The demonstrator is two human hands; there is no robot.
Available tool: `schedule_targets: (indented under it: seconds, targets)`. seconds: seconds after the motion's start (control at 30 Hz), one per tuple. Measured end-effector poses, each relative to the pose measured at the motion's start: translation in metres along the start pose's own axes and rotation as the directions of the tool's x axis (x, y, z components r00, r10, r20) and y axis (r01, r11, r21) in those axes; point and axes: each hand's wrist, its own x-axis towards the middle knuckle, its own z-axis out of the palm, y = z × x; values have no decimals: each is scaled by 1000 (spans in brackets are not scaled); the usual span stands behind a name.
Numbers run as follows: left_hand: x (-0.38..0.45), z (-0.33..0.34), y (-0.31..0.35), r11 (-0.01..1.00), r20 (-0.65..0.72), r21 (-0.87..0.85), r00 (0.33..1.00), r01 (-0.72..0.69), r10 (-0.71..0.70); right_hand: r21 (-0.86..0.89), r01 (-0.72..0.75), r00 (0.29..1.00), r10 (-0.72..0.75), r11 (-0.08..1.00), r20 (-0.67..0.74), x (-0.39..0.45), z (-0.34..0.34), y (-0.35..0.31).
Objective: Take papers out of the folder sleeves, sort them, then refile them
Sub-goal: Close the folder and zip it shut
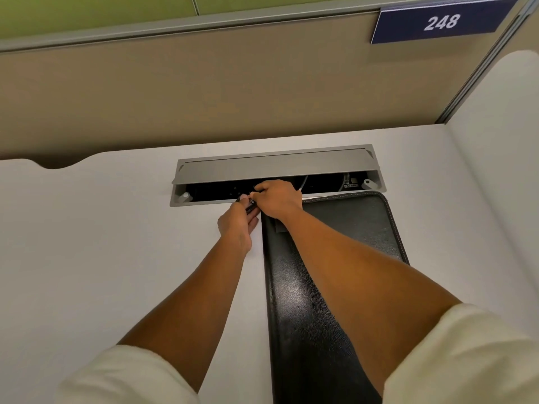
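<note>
Both hands meet at the far left corner of the black zip folder (344,228), which lies closed on the white desk (102,243). The left hand (237,225) and right hand (278,199) pinch something small and dark, probably the zip pull. Best to brace that corner and draw the zip steadily.

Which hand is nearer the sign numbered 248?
Right. The right hand lies at the black folder's far left corner, closer to the sign; the left hand sits beside it, lower and further left.
</note>
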Motion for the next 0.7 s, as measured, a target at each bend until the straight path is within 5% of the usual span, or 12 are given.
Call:
schedule_targets:
  seconds: [0.37, 0.7]
  targets:
    - [-5, 3, -6, 996, 4, -7, 996, -91, 91, 222, -46, 999, 40, 974, 32, 5, -3, -11]
    - [-3, 6, -9, 993, -60, -9, 991, -121, 120, -14, -188, 982, 188, 982, 9, 16, -7, -18]
